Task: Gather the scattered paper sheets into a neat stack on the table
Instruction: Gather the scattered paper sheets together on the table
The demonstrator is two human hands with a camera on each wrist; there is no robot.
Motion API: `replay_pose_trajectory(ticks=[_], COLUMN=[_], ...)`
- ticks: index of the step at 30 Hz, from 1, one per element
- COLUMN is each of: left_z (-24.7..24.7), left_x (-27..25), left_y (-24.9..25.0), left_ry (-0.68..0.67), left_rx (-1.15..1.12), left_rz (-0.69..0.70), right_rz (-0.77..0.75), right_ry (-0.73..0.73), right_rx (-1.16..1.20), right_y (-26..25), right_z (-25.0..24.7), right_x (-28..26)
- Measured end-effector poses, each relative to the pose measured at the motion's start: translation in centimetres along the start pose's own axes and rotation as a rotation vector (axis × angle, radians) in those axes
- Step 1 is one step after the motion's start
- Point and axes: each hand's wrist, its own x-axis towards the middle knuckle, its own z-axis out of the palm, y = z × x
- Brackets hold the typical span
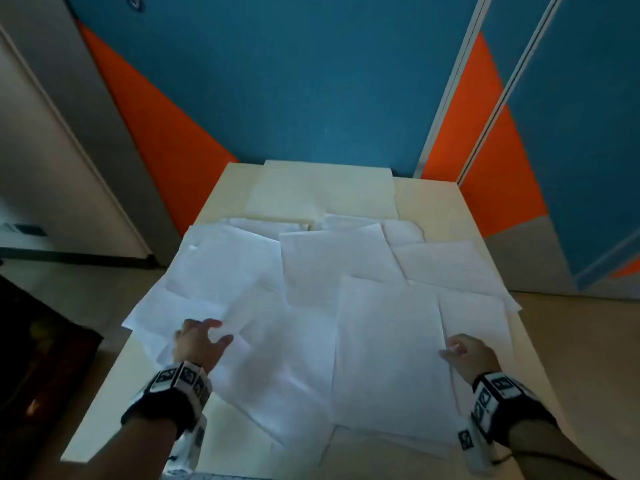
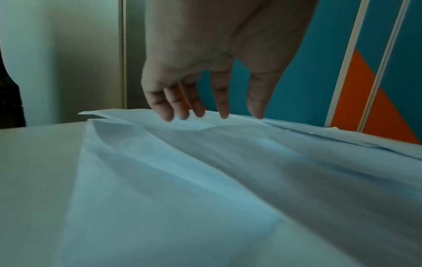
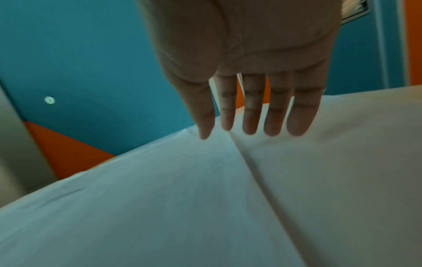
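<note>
Several white paper sheets [image 1: 346,306] lie scattered and overlapping across the pale table [image 1: 426,199]. My left hand [image 1: 202,336] is over the sheets at the table's left side, fingers spread and straight, fingertips [image 2: 169,117] just at a rumpled sheet [image 2: 205,162]. My right hand [image 1: 460,351] is at the right side, fingers straight and pointing down toward the seam between two sheets [image 3: 239,153]. Neither hand holds anything. Some sheets overhang the left and right table edges.
A cream pad or board [image 1: 322,192] lies at the table's far end. A blue and orange wall [image 1: 294,81] stands behind the table. A dark object [image 1: 38,358] sits on the floor to the left. A door frame [image 1: 62,133] is at left.
</note>
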Motion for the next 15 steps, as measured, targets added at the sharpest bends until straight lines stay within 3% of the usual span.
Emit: replay_pose_trajectory(ticks=[4, 9, 15], left_z=[-0.9, 0.8, 2.9], left_x=[1.3, 1.8, 0.1], left_y=[-1.3, -1.7, 1.7], left_ry=[0.020, -0.101, -0.178], left_rx=[0.006, 0.077, 0.163], left_rz=[-0.190, -0.208, -0.167], right_rz=[0.256, 0.509, 0.481], right_ry=[0.137, 0.186, 0.097], right_rx=[0.009, 0.105, -0.059], right_y=[0.9, 2.7, -1.0], right_z=[-0.6, 0.7, 4.3], right_x=[0.8, 0.5, -0.4])
